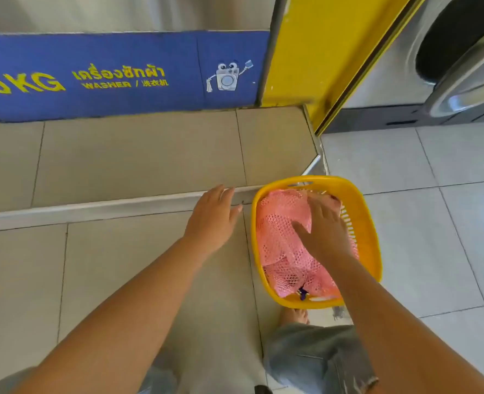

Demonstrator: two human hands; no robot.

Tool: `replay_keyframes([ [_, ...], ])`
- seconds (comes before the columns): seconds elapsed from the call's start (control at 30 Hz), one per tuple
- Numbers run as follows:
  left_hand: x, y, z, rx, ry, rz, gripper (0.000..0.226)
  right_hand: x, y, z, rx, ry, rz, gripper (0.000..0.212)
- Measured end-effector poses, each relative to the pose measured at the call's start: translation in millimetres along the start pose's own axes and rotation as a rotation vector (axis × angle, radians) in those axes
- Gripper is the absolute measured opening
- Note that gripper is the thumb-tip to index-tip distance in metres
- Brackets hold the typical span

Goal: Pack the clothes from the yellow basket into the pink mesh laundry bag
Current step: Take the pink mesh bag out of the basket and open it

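1. Fingers (321, 201) of the right hand (324, 226) were spread and lying flat on the pink mesh laundry bag (280, 240), pressing or feeling it; they were not closed around anything that I could see, although the fingertips at the far end were partly hidden in the mesh.
2. Fingers of the left hand (214, 217) were loose and open, holding nothing. This hand hovered over the tiled floor (121, 265), just beside the left wall of the yellow basket (368, 231) and near the metal edge of the step (107, 206).
3. The basket stood on the floor in front of the person's bare foot (294, 315), close to the raised step under the blue washer sign (116, 76).
4. The pink bag lay inside the basket and covered almost all of its inside. A small dark purple piece (302, 293) showed at the near end of the bag; I could not tell if it was a cord or clothing.
5. No clothes were visible apart from the bag, so they were either under it or already inside it; the mesh did not show this clearly.
6. As a judgement, the packing itself seemed not yet begun or was impossible to confirm.
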State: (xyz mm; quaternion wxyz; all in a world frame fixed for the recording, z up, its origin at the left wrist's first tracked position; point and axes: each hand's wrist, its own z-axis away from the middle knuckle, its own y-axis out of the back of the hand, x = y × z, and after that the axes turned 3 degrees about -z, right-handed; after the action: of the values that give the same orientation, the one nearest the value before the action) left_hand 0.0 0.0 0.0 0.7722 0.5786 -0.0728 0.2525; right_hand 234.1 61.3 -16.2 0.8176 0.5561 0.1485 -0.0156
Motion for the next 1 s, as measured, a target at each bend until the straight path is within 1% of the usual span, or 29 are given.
replay_keyframes([
  [0.07, 5, -22, -9, 0.065, -0.052, 0.032, 0.052, 15, -14, -4, 0.115, 0.026, -0.015, 0.071],
  [0.13, 13, -37, -20, 0.13, -0.161, 0.055, 0.052, 30, -25, -6, 0.228, 0.048, -0.054, 0.07],
  [0.2, 21, -52, -27, 0.219, -0.272, 0.071, 0.051, 43, -37, -5, 0.297, 0.062, -0.067, 0.07],
  [0.3, 34, -64, -33, 0.302, -0.409, -0.006, 0.056, 60, -45, -4, 0.319, 0.025, -0.06, 0.082],
  [0.4, 46, -73, -20, 0.274, -0.482, -0.067, 0.067, 66, -49, 10, 0.295, -0.068, -0.079, 0.099],
  [0.47, 49, -78, -11, 0.196, -0.474, -0.094, 0.077, 66, -52, 20, 0.204, -0.123, -0.093, 0.107],
  [0.57, 58, -87, 4, 0.03, -0.441, -0.22, 0.097, 71, -56, 39, 0.063, -0.141, -0.101, 0.121],
  [0.67, 65, -90, -1, -0.053, -0.395, -0.266, 0.112, 69, -59, 42, -0.049, -0.107, -0.027, 0.132],
  [0.77, 68, -98, -11, -0.104, -0.357, -0.396, 0.118, 67, -71, 39, -0.112, -0.095, 0.086, 0.136],
  [0.8, 69, -102, -15, -0.109, -0.349, -0.439, 0.12, 67, -74, 37, -0.112, -0.109, 0.126, 0.136],
  [0.87, 70, -112, -20, -0.108, -0.333, -0.47, 0.12, 68, -80, 33, -0.058, -0.118, 0.205, 0.133],
  [0.93, 72, -122, -23, -0.087, -0.309, -0.469, 0.118, 71, -84, 28, 0.022, -0.092, 0.223, 0.122],
  [1.0, 74, -126, -25, -0.039, -0.294, -0.485, 0.114, 74, -83, 24, 0.024, -0.068, 0.184, 0.108],
])
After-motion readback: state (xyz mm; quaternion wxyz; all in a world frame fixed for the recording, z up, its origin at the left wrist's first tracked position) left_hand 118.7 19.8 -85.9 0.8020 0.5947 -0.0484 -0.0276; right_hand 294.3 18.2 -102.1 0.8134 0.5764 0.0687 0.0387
